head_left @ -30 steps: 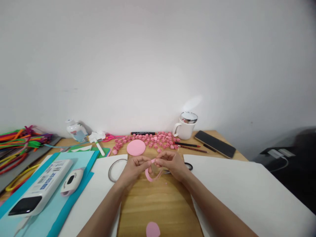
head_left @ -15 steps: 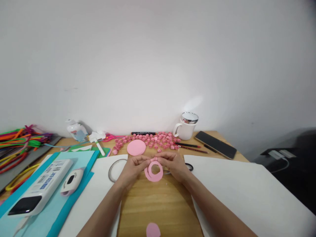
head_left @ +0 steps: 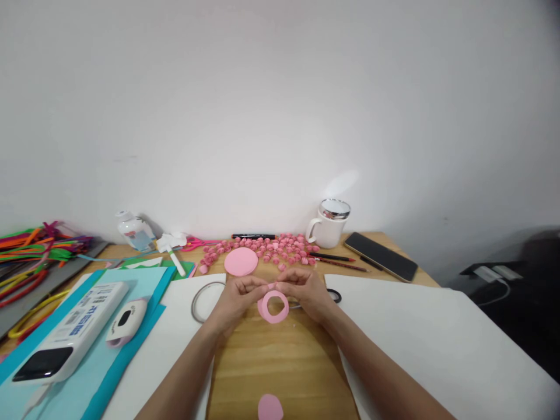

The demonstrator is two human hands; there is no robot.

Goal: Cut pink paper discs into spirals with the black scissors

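Observation:
Between my two hands hangs a pink paper spiral strip (head_left: pixel 275 318), curled into loops above the wooden table. My left hand (head_left: pixel 240 300) pinches its upper end from the left, thumb and fingertips pressed together. From the right, my right hand (head_left: pixel 306 293) pinches the same upper end, the fingertips of both hands nearly touching. What exactly lies between the fingertips is too small to tell. Just behind the hands are a pink paper disc (head_left: pixel 241 262) and a heap of small rolled pink paper roses (head_left: pixel 280 248). A small pink paper piece (head_left: pixel 270 407) lies near the front edge.
White sheets (head_left: pixel 394 326) flank the bare wood (head_left: pixel 280 361). A white mug (head_left: pixel 330 224), a phone (head_left: pixel 381 255) and pencils (head_left: pixel 332 257) stand or lie at back right. Left are a white device (head_left: pixel 72 332), a bottle (head_left: pixel 135 231) and colourful pipe cleaners (head_left: pixel 39 251).
The pink spiral's loops have drawn closer together and turned slightly between my fingertips. Both hands stay in nearly the same place, still pinching.

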